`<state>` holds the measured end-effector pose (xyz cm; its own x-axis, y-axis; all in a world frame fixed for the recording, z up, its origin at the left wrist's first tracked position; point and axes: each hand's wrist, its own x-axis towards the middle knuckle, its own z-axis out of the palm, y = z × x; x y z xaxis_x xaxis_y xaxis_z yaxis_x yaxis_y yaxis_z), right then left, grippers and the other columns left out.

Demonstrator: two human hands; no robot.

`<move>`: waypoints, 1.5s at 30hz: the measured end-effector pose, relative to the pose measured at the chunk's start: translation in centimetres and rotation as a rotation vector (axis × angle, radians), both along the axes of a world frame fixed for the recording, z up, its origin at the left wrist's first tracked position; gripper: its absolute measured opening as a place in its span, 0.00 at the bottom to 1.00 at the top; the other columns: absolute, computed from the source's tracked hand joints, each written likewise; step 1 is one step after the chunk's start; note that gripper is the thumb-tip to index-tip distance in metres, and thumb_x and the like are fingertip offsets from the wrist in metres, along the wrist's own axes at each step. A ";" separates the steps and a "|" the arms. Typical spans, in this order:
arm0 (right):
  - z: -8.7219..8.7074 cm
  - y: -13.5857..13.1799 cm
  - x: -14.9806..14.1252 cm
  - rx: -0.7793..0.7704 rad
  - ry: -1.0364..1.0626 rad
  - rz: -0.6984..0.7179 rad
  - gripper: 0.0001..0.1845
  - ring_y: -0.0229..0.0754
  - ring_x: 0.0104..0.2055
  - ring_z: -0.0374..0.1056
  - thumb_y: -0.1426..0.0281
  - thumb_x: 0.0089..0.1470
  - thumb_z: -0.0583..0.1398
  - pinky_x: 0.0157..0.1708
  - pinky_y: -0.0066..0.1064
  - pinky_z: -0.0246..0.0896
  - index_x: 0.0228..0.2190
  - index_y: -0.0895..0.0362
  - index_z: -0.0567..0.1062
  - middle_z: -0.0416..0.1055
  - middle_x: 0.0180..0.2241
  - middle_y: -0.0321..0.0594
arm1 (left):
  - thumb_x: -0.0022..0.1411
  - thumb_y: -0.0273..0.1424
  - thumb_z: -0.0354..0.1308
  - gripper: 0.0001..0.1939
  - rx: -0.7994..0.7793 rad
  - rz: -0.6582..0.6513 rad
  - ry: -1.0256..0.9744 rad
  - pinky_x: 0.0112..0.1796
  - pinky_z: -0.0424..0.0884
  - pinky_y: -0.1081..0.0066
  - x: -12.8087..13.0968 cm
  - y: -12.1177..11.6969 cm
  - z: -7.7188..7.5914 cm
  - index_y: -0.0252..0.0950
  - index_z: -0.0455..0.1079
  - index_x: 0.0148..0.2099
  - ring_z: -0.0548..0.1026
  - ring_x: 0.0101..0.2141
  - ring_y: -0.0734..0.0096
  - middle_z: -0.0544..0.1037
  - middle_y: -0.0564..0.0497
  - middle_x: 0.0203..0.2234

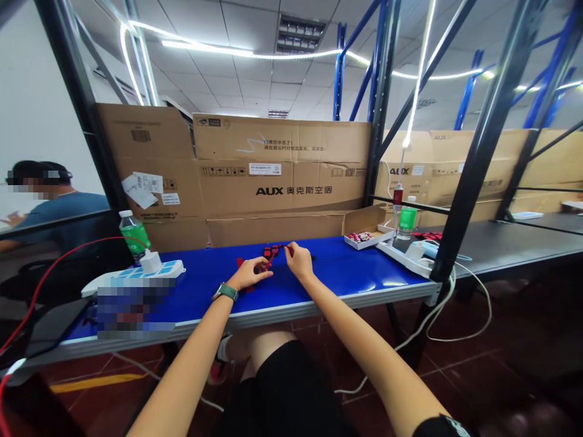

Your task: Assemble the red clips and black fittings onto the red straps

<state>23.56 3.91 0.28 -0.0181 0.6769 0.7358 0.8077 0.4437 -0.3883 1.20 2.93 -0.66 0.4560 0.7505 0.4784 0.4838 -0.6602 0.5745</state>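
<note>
Two hands at work, ours: the left hand (248,273) and right hand (298,261) close together, both pinching a thin red strip (272,258) — small red blocks (273,251) sit just beyond them on the blue tabletop (346,273)

- A workshop-like room set up among storage racking
- Beyond the fingers (291,250): flattened AUX air-conditioner cartons (282,182) stand behind the bench
- Right of the fingers: blue-and-black steel racking (385,73) rises
- Above the fingers: white ceiling tiles (255,91) and an LED strip light (250,56)
- Left of the fingers: a power strip (136,278) lies on a blue-topped workbench (346,267)
- Below the fingers: a dark-red tile floor (455,388)
</note>
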 end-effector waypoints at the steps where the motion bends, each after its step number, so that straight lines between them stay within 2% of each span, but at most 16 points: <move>1: 0.0 0.0 0.1 0.009 0.014 -0.012 0.14 0.45 0.35 0.75 0.63 0.68 0.52 0.36 0.29 0.58 0.38 0.55 0.75 0.78 0.33 0.42 | 0.58 0.45 0.63 0.18 0.019 0.010 0.015 0.39 0.75 0.66 0.0 0.3 -0.2 0.38 0.76 0.45 0.79 0.34 0.62 0.82 0.48 0.33; 4: 0.2 -0.1 0.3 0.065 0.031 0.019 0.16 0.45 0.36 0.73 0.61 0.69 0.51 0.38 0.29 0.60 0.39 0.56 0.75 0.77 0.33 0.43 | 0.64 0.40 0.58 0.13 0.117 0.102 0.030 0.42 0.73 0.65 -0.5 1.1 -0.5 0.40 0.78 0.43 0.79 0.37 0.60 0.82 0.47 0.36; 7: 0.4 -0.4 0.3 0.162 -0.002 0.137 0.17 0.44 0.43 0.72 0.65 0.70 0.48 0.44 0.30 0.61 0.43 0.57 0.74 0.76 0.40 0.46 | 0.67 0.34 0.53 0.13 0.286 0.356 0.058 0.45 0.70 0.60 -1.2 1.6 -0.8 0.43 0.80 0.43 0.75 0.43 0.56 0.79 0.44 0.42; 10: 0.5 -0.7 0.2 0.224 -0.070 0.250 0.18 0.44 0.48 0.69 0.70 0.69 0.46 0.50 0.32 0.61 0.48 0.57 0.73 0.74 0.44 0.48 | 0.64 0.28 0.51 0.17 0.377 0.557 0.073 0.44 0.69 0.60 -1.7 2.1 -1.3 0.44 0.80 0.47 0.73 0.42 0.56 0.75 0.42 0.42; 15: 0.3 -1.1 0.1 0.196 -0.175 0.334 0.18 0.45 0.46 0.68 0.66 0.70 0.46 0.50 0.33 0.61 0.44 0.55 0.75 0.73 0.42 0.47 | 0.58 0.24 0.55 0.17 0.322 0.585 -0.017 0.39 0.72 0.63 -2.5 3.5 -2.2 0.37 0.80 0.46 0.74 0.33 0.61 0.74 0.44 0.32; 19: 0.1 -1.2 0.0 0.193 -0.343 0.375 0.20 0.45 0.42 0.69 0.62 0.70 0.47 0.47 0.34 0.61 0.38 0.56 0.76 0.74 0.37 0.47 | 0.54 0.22 0.55 0.15 0.262 0.632 -0.001 0.39 0.73 0.63 -3.3 3.8 -2.4 0.37 0.81 0.39 0.78 0.33 0.57 0.80 0.42 0.31; 22: -0.1 -1.2 -0.3 0.171 -0.503 0.450 0.19 0.43 0.41 0.69 0.61 0.70 0.49 0.44 0.32 0.60 0.39 0.55 0.77 0.74 0.36 0.45 | 0.52 0.21 0.55 0.17 0.212 0.642 0.062 0.39 0.73 0.63 -3.2 3.3 -2.2 0.38 0.82 0.38 0.80 0.35 0.55 0.83 0.43 0.32; 25: -0.2 -1.4 -0.7 0.148 -0.646 0.554 0.19 0.42 0.39 0.69 0.57 0.68 0.52 0.42 0.30 0.60 0.40 0.55 0.78 0.74 0.36 0.43 | 0.53 0.25 0.56 0.14 0.208 0.685 0.149 0.42 0.71 0.62 -2.4 2.5 -2.0 0.41 0.82 0.36 0.80 0.36 0.54 0.83 0.43 0.31; 29: -0.1 -1.9 -0.8 0.113 -0.715 0.657 0.23 0.42 0.41 0.69 0.50 0.64 0.56 0.44 0.31 0.60 0.40 0.54 0.79 0.74 0.36 0.42 | 0.57 0.34 0.58 0.11 0.226 0.728 0.271 0.49 0.66 0.52 -1.4 1.6 -1.8 0.43 0.81 0.38 0.79 0.42 0.50 0.84 0.44 0.35; 32: 0.0 -1.8 -0.8 0.039 -0.662 0.562 0.23 0.44 0.46 0.69 0.53 0.68 0.51 0.48 0.34 0.59 0.44 0.54 0.79 0.75 0.40 0.44 | 0.61 0.36 0.56 0.15 0.097 0.715 0.339 0.51 0.63 0.46 -1.5 1.3 -1.7 0.45 0.79 0.48 0.77 0.48 0.48 0.83 0.44 0.44; 34: -0.2 -1.4 -1.1 -0.023 -0.634 0.448 0.23 0.47 0.53 0.67 0.55 0.69 0.49 0.53 0.38 0.58 0.50 0.55 0.76 0.74 0.48 0.48 | 0.66 0.36 0.52 0.17 -0.009 0.701 0.388 0.53 0.62 0.47 -1.9 1.4 -1.8 0.48 0.75 0.54 0.75 0.52 0.50 0.80 0.46 0.51; 36: -0.6 -0.6 -1.5 -0.088 -0.632 0.371 0.25 0.50 0.61 0.61 0.56 0.70 0.49 0.58 0.45 0.54 0.59 0.54 0.69 0.67 0.59 0.50 | 0.70 0.36 0.48 0.19 -0.053 0.688 0.427 0.55 0.62 0.50 -2.3 1.7 -1.9 0.51 0.71 0.58 0.73 0.56 0.54 0.76 0.49 0.57; 38: -1.0 0.3 -1.9 -0.173 -0.646 0.353 0.28 0.52 0.68 0.52 0.55 0.69 0.49 0.63 0.50 0.48 0.65 0.53 0.62 0.57 0.67 0.50 | 0.71 0.36 0.47 0.19 -0.050 0.709 0.422 0.57 0.62 0.53 -2.8 2.1 -2.1 0.48 0.69 0.61 0.71 0.58 0.56 0.74 0.48 0.59; 41: -1.3 1.3 -2.2 -0.279 -0.652 0.398 0.31 0.53 0.69 0.51 0.54 0.69 0.49 0.64 0.53 0.45 0.66 0.54 0.59 0.58 0.66 0.52 | 0.69 0.36 0.51 0.16 0.000 0.741 0.398 0.55 0.65 0.58 -3.1 2.0 -1.8 0.41 0.74 0.54 0.71 0.58 0.56 0.74 0.43 0.57; 43: -1.2 1.5 -2.3 -0.252 -0.640 0.454 0.28 0.52 0.65 0.58 0.55 0.68 0.51 0.62 0.50 0.50 0.63 0.55 0.63 0.64 0.62 0.52 | 0.67 0.43 0.53 0.17 -0.009 0.792 0.396 0.54 0.65 0.50 -3.1 1.4 -1.2 0.41 0.78 0.47 0.72 0.55 0.49 0.76 0.43 0.55; 45: -1.1 1.3 -2.2 -0.173 -0.631 0.518 0.24 0.51 0.60 0.64 0.58 0.67 0.55 0.58 0.45 0.56 0.59 0.56 0.68 0.69 0.57 0.51 | 0.65 0.51 0.52 0.22 -0.049 0.843 0.389 0.53 0.62 0.40 -3.0 0.5 -0.7 0.43 0.77 0.49 0.72 0.53 0.43 0.77 0.42 0.53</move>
